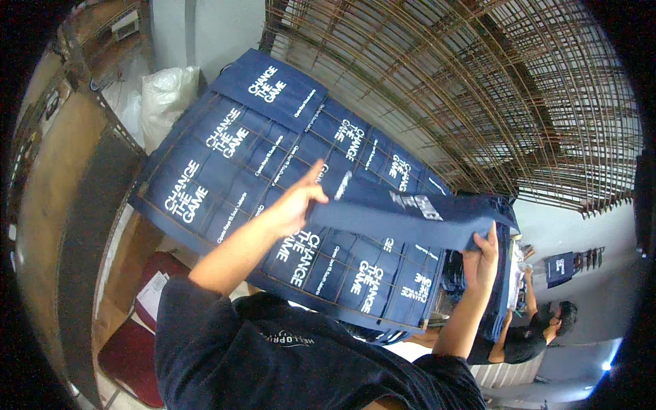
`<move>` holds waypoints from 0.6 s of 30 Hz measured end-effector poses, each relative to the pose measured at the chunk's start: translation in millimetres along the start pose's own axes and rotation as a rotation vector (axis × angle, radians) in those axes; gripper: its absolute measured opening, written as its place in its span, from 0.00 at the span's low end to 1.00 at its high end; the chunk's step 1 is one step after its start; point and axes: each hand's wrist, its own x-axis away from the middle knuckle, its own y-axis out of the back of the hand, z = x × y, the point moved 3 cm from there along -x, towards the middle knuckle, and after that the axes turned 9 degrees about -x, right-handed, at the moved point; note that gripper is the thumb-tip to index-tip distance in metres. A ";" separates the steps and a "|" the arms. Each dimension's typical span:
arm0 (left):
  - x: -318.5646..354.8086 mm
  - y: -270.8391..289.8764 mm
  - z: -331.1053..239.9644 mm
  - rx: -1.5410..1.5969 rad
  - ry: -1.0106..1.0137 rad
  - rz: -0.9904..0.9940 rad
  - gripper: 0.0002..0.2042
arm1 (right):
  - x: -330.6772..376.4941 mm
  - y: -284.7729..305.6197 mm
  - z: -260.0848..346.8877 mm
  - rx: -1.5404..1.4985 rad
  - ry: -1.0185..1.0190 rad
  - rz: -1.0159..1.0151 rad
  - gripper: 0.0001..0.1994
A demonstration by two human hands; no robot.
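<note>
A navy fabric piece with white lettering (383, 217) is stretched between my two hands above a wire drying rack. My left hand (298, 205) pinches its left end, with the forefinger pointing up. My right hand (482, 258) grips the right end with the fingers closed over the edge. Beneath it, several similar printed navy pieces (225, 147) lie flat side by side on the rack's wire grid. One more navy piece (270, 89) lies at the far left corner, partly over others. My arms and the held fabric hide part of the rack.
Many raised wire racks (465, 82) fan out above the far side. A pile of navy fabric (504, 273) hangs at the right, near another person (533, 335) at work. White plastic bags (167, 99) stand far left; a dark red chair (137, 362) is near left.
</note>
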 end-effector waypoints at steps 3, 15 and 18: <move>-27.6 14.3 -38.7 -0.199 -0.079 -0.008 0.47 | -31.6 10.9 -24.1 0.070 -0.057 0.004 0.26; -182.1 150.8 -18.4 -1.274 -0.406 -0.662 0.19 | -174.6 38.4 -263.6 0.234 -0.350 -0.287 0.34; -188.7 151.4 -18.9 -1.363 -0.346 -0.724 0.13 | -186.1 34.6 -283.8 0.303 -0.434 -0.349 0.45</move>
